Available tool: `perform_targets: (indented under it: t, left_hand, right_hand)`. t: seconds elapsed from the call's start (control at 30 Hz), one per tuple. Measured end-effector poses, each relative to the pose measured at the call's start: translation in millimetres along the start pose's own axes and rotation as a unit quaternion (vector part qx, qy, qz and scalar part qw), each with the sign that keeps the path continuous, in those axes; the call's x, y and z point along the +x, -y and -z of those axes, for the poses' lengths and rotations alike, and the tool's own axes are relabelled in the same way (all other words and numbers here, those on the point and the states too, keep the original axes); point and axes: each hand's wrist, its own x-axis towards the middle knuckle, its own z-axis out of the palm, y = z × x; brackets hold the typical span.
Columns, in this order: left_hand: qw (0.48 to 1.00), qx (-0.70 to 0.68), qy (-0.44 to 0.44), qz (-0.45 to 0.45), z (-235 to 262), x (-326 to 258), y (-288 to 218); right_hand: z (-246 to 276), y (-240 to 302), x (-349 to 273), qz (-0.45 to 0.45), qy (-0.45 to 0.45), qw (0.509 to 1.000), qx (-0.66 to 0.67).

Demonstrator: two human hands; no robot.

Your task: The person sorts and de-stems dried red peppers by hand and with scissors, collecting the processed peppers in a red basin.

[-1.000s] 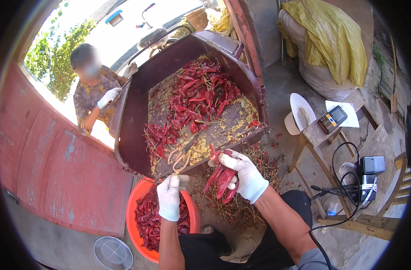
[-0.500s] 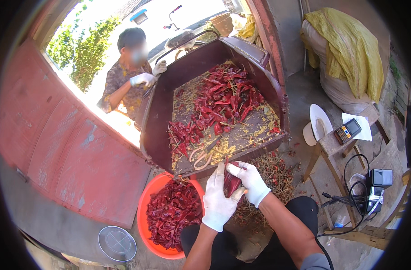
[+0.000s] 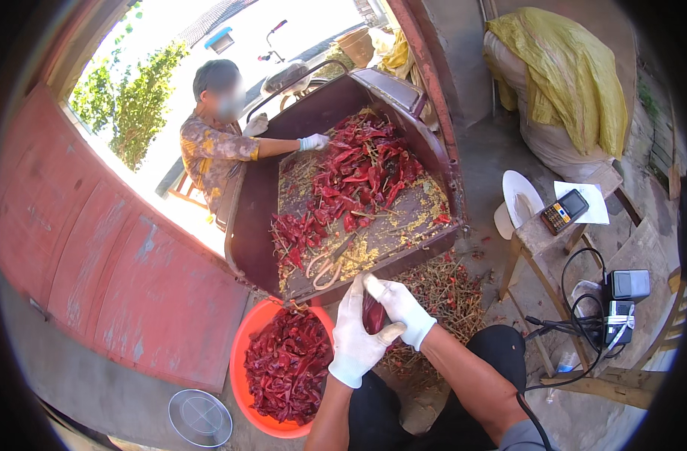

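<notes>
Cupping a dried red chili (image 3: pixel 373 314) between them, both gloved hands, left hand (image 3: pixel 356 338) and right hand (image 3: pixel 402 310), are closing above the orange basin (image 3: pixel 246 353), now meeting nearer than before; it is risking dropping past the rim onto the stems (image 3: pixel 441 289).

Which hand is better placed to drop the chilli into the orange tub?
Probably the left hand: it holds the chilli together with the right hand but lies right beside the orange tub.
</notes>
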Motion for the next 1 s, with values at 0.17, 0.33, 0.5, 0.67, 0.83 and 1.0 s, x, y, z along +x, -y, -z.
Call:
perform_targets:
  t: [0.17,0.33,0.5,0.67,0.83,1.0]
  left_hand:
    - [0.996,0.093,0.013,0.006,-0.4,7.6,-2.7]
    - [0.995,0.097,-0.033,-0.006,-0.2,11.9,13.6]
    - [0.970,-0.157,-0.090,0.161,10.4,2.9,14.7]
    - [0.924,-0.267,-0.214,0.169,10.4,-6.3,36.8]
    - [0.936,-0.170,-0.213,0.224,60.5,-30.3,78.5]
    - [0.874,0.401,-0.106,0.251,144.8,-71.0,161.6]
  right_hand:
    - [2.8,12.2,-5.3,-0.075,0.022,0.992,0.101]
    - [12.2,-2.4,-1.4,-0.022,0.128,0.989,0.073]
    - [-0.2,-6.2,-3.5,0.056,0.173,0.959,-0.215]
    - [-12.6,8.5,-18.5,0.044,0.154,0.917,-0.366]
    - [-4.5,14.9,-21.9,0.038,0.122,0.909,-0.398]
    - [-6.2,12.4,-21.8,0.049,0.106,0.911,-0.394]
